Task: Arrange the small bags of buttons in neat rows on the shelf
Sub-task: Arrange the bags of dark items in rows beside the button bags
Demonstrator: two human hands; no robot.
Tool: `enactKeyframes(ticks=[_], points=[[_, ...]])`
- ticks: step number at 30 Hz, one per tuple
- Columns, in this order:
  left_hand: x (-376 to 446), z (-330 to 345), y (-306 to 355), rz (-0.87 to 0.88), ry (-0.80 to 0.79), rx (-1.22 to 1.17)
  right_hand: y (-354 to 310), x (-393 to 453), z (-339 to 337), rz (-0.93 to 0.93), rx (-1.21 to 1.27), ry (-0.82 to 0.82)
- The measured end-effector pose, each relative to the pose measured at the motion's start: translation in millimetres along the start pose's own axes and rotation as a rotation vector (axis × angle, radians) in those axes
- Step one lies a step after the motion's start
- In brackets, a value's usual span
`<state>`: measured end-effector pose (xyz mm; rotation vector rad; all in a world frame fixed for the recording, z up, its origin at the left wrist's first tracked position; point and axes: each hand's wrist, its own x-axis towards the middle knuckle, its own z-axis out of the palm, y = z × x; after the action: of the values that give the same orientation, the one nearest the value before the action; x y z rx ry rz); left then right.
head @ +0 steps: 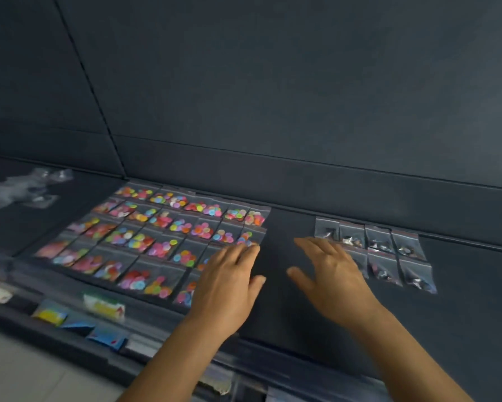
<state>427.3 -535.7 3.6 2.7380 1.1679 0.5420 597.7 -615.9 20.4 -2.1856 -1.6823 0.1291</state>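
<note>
Head view looks down, close, across the shelf (287, 285), somewhat blurred

Two hands showing: left hand (229, 281), right hand (332, 275). Dark-button bags (379, 237) sitting in two rows: four in back, three plainly visible in front, possibly one more under the right hand. Colourful-button bags (162, 227) lying in about five rows, several dozen; blur blocking an exact count. One clear plastic heap (20, 190) lying far left.
</note>
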Motion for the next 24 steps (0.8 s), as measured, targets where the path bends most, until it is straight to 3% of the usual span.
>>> enactKeyframes(ticks=[9, 24], points=[[-70, -63, -142, -0.151, 0.018, 0.054, -159, 30, 65, -0.159, 0.060, -0.078], [-131, -119, -303, -0.379, 0.097, 0.074, -340, 86, 148, -0.401, 0.098, -0.217]])
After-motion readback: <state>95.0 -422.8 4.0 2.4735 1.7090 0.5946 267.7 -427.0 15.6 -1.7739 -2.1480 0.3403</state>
